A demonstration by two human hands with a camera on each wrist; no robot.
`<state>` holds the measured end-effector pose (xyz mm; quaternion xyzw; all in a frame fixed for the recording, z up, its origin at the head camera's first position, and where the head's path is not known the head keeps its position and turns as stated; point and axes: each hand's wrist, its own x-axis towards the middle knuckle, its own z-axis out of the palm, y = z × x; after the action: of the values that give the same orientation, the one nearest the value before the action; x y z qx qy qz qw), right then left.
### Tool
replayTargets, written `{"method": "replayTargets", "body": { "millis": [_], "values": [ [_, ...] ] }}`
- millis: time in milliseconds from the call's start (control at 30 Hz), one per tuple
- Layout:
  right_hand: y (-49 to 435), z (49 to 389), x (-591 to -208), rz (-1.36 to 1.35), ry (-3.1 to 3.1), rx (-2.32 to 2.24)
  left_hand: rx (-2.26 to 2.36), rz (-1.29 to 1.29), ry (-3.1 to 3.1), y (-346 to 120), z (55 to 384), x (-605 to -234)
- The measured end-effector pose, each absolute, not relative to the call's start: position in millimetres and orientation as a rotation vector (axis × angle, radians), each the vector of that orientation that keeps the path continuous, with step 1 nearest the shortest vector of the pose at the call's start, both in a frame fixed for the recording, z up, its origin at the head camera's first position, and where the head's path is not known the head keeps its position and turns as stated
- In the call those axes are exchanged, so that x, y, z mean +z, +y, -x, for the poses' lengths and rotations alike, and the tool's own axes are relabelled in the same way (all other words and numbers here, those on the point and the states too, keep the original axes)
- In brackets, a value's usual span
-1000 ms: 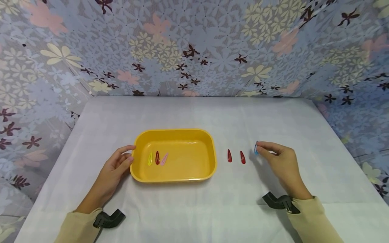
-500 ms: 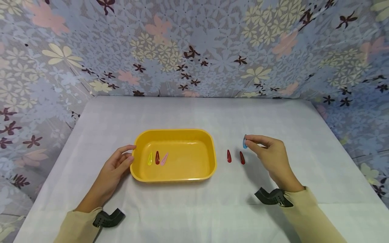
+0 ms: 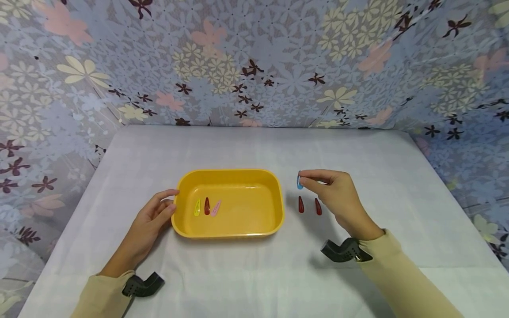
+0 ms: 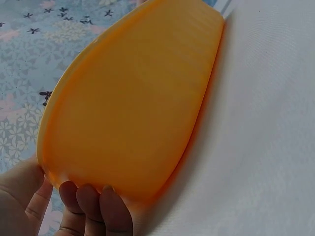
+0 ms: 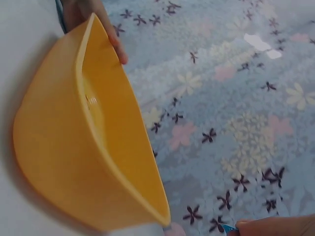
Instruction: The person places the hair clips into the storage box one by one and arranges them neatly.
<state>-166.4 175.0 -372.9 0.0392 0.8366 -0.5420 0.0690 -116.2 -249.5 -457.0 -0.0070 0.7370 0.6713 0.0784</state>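
A blue snap hair clip (image 3: pixel 299 181) is pinched between the thumb and forefinger of my right hand (image 3: pixel 338 194), raised just right of the yellow tray (image 3: pixel 246 221). Its tip also peeks out by the fingers at the bottom of the right wrist view. On the cloth below lie two red hair clips, one nearer the tray (image 3: pixel 301 204) and another red clip (image 3: pixel 318 206) under the hand. My left hand (image 3: pixel 149 221) holds the tray's left end, fingertips at the rim and curled against the outer wall (image 4: pixel 123 123). Inside the tray are a yellow clip (image 3: pixel 197 207), a dark red clip (image 3: pixel 207 206) and a pink clip (image 3: pixel 216 208).
A white cloth (image 3: pixel 238 278) covers the table. Flowered fabric (image 3: pixel 254 66) hangs behind it and along both sides. Black camera mounts are strapped on the left wrist (image 3: pixel 142 285) and the right wrist (image 3: pixel 346 250).
My right hand has carried the blue hair clip leftward and slightly away from me, from right of the red clips to close by the tray. The left hand and tray have stayed in place.
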Motion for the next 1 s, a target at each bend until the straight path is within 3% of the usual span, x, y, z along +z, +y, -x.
{"method": "replayTargets", "body": {
  "millis": [1000],
  "values": [
    [75.8,177.5,-387.6,0.266,2.514,-1.461,1.977,0.026,2.229,-249.3,116.5,-456.7]
  ]
}}
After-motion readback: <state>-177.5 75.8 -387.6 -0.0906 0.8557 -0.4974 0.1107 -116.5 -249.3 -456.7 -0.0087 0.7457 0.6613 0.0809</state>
